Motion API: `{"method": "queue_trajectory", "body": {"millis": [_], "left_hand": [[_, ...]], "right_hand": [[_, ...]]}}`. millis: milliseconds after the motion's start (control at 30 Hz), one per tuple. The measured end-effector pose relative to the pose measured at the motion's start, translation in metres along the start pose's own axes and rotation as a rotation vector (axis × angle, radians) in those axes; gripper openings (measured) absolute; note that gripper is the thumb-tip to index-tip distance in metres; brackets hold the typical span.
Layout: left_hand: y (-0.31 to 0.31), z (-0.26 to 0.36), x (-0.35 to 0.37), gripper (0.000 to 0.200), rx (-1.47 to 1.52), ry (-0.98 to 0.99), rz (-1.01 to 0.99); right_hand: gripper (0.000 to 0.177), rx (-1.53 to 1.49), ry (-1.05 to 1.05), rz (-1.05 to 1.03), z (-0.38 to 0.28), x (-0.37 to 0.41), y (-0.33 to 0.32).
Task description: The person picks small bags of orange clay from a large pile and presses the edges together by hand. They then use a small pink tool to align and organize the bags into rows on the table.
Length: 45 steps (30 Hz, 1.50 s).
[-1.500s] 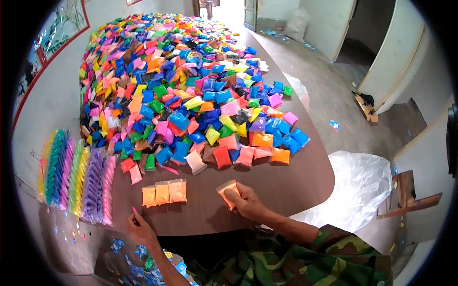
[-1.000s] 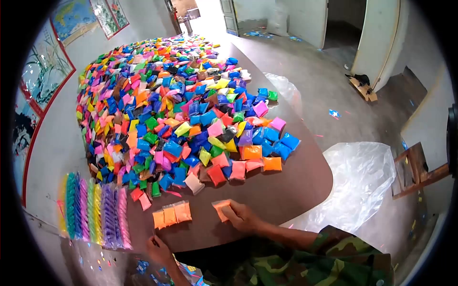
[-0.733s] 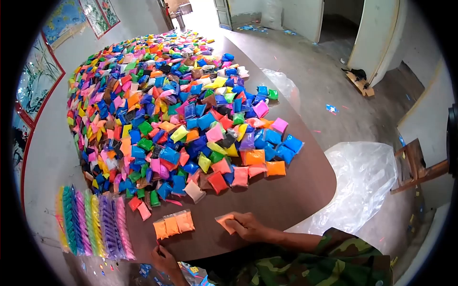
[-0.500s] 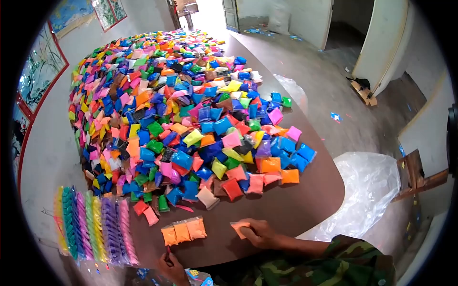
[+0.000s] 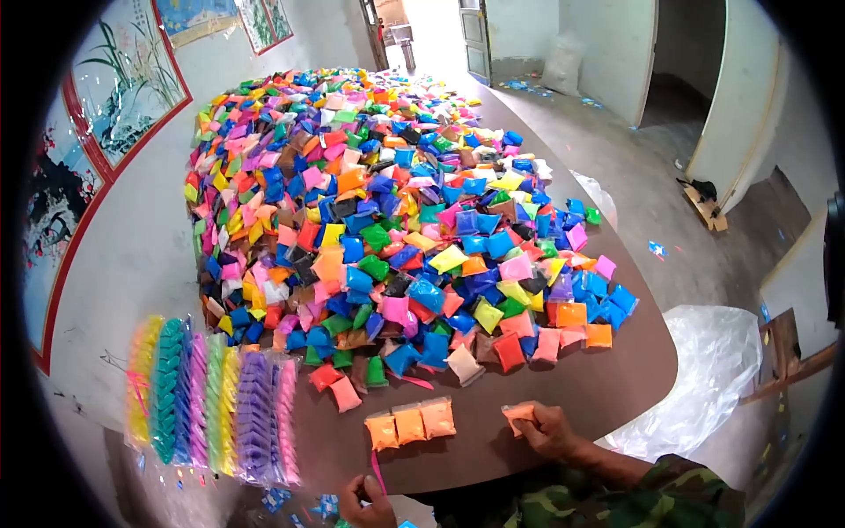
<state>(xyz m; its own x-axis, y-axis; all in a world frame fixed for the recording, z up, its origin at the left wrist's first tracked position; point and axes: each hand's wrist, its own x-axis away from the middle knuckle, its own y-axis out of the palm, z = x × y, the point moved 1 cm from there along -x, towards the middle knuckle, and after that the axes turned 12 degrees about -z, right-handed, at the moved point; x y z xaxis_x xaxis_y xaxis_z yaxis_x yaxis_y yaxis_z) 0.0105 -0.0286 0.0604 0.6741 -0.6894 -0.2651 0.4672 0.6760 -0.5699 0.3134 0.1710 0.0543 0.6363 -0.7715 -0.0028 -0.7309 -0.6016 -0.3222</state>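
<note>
My right hand (image 5: 549, 433) pinches one small orange packet (image 5: 517, 413) by its edge, just above the brown tabletop. To its left, three orange packets (image 5: 410, 423) lie side by side in a row. My left hand (image 5: 366, 503) is at the table's front edge, fingers closed around the lower end of a thin pink strip (image 5: 378, 472). The strip's upper end reaches close to the leftmost orange packet. What else the left fingers cover is hidden.
A big heap of coloured packets (image 5: 396, 220) spreads over the brown table (image 5: 493, 466). Bagged twisted strips in several colours (image 5: 211, 400) lie at the left edge. Clear plastic sheeting (image 5: 695, 378) sits on the floor at right. Another pink strip (image 5: 412, 381) lies near the heap.
The view has turned left, so everything appears farther right. My left hand sits lower, away from the row, and more of the pink strip shows. My right hand still holds the orange packet.
</note>
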Motion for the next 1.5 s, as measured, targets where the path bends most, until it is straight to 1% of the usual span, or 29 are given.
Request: {"method": "queue_trajectory", "body": {"millis": [33,100,167,233,300,400,433,533,600,633,700,800,833,900,933,1000,1033,1100,1233,1333,1433,1500], "left_hand": [[-0.001,0.025,-0.001,0.020,-0.014,0.038,-0.025],[0.013,0.061,-0.004,0.019,-0.026,0.199,-0.095],[0.041,0.073,0.003,0.025,0.105,0.150,-0.320],[0.081,0.090,0.009,0.033,0.203,0.114,-0.472],[0.118,0.106,0.017,0.036,0.342,-0.050,-0.601],[0.153,0.124,0.030,0.037,0.575,-0.173,-0.693],[0.158,0.124,0.031,0.032,0.505,-0.151,-0.755],[0.172,0.117,0.043,0.030,0.656,-0.215,-0.688],[0.171,0.111,0.044,0.025,0.545,-0.159,-0.661],[0.170,0.109,0.043,0.022,0.489,-0.129,-0.648],[0.168,0.106,0.043,0.020,0.476,-0.082,-0.619],[0.167,0.102,0.043,0.019,0.401,-0.031,-0.603],[0.165,0.103,0.042,0.019,0.368,-0.020,-0.602],[0.159,0.112,0.040,0.021,0.484,-0.124,-0.646],[0.157,0.117,0.042,0.022,0.547,-0.182,-0.666],[0.157,0.119,0.044,0.024,0.565,-0.185,-0.642],[0.157,0.119,0.044,0.026,0.574,-0.185,-0.628],[0.160,0.115,0.044,0.027,0.525,-0.219,-0.668],[0.157,0.116,0.043,0.028,0.463,-0.237,-0.733],[0.154,0.111,0.043,0.028,0.415,-0.195,-0.711],[0.148,0.108,0.043,0.028,0.372,-0.215,-0.730],[0.155,0.100,0.047,0.028,0.502,-0.266,-0.724]], "right_hand": [[0.022,-0.016,0.012,0.007,-0.004,0.000,-0.001],[0.024,-0.030,0.010,0.018,-0.006,0.003,0.000],[0.025,-0.025,-0.015,0.022,-0.003,0.005,-0.001],[0.027,-0.033,-0.066,0.041,-0.004,0.006,0.001],[0.028,-0.049,-0.097,0.047,-0.002,0.005,-0.002],[0.030,-0.094,-0.098,0.007,0.006,0.010,0.000],[0.031,-0.107,-0.095,-0.025,0.005,0.010,-0.001],[0.032,-0.144,-0.081,-0.116,0.011,0.010,-0.003],[0.032,-0.123,-0.079,-0.181,0.019,0.007,-0.003],[0.031,-0.171,-0.048,-0.221,0.019,0.006,-0.004],[0.030,-0.266,0.016,-0.293,0.014,0.007,-0.007],[0.026,-0.344,0.009,-0.252,0.013,0.005,-0.006],[0.024,-0.265,-0.051,-0.205,0.010,0.005,-0.007],[0.022,-0.102,-0.166,-0.111,0.005,0.007,-0.008],[0.022,-0.099,-0.199,-0.073,0.008,0.007,-0.009],[0.021,-0.092,-0.275,0.001,0.013,0.003,-0.007],[0.021,-0.120,-0.248,-0.006,0.014,0.002,-0.007],[0.022,-0.174,-0.193,-0.021,0.013,0.002,-0.008],[0.024,-0.170,-0.127,-0.040,0.017,0.002,-0.008],[0.025,-0.155,-0.097,-0.087,0.022,0.002,-0.005],[0.026,-0.129,-0.045,-0.132,0.012,0.005,-0.005],[0.027,-0.090,0.025,-0.144,0.006,0.006,-0.008]]}}
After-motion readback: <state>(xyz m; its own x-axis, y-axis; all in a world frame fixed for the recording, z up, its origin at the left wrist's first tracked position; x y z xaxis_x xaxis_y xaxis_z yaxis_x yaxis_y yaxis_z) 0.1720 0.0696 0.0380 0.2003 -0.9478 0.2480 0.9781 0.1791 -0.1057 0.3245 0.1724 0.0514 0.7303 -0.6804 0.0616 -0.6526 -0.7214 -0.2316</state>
